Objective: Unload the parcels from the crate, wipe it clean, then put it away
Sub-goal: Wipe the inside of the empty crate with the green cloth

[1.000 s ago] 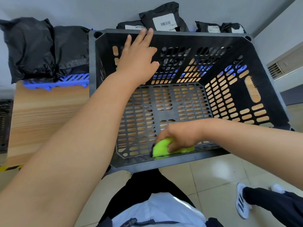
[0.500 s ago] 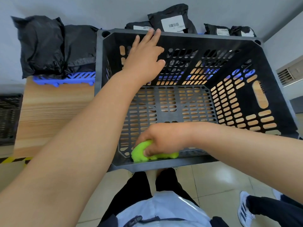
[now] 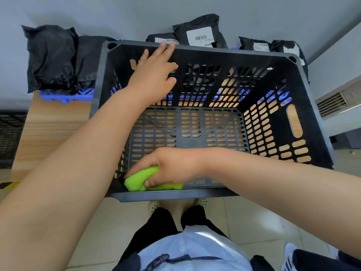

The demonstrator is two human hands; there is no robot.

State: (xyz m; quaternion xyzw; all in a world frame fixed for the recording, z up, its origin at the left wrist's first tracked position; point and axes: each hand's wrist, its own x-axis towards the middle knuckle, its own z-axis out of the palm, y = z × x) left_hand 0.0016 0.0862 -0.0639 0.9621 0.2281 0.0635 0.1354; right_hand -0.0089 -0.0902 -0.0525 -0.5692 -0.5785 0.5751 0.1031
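A black slotted crate (image 3: 304, 106) stands on a wooden table (image 3: 48, 130), with nothing inside but my hands and a cloth. My right hand (image 3: 173, 169) grips a bright green cloth (image 3: 140, 179) and presses it into the crate's near left bottom corner. My left hand (image 3: 154, 77) lies flat with straight fingers against the inside of the far wall, fingertips at the rim. Black parcels with white labels (image 3: 199, 32) lean against the wall behind the crate, and more black parcels (image 3: 50, 55) sit at the left.
A blue plastic pallet (image 3: 66, 94) lies under the left parcels. A dark crate (image 3: 9, 133) stands left of the table. A wall vent (image 3: 336, 102) is at the right. Another person's white shoe (image 3: 289, 257) is on the tiled floor at lower right.
My right hand has slid the green cloth leftward along the near edge of the crate floor into the corner. My left hand stays on the far wall.
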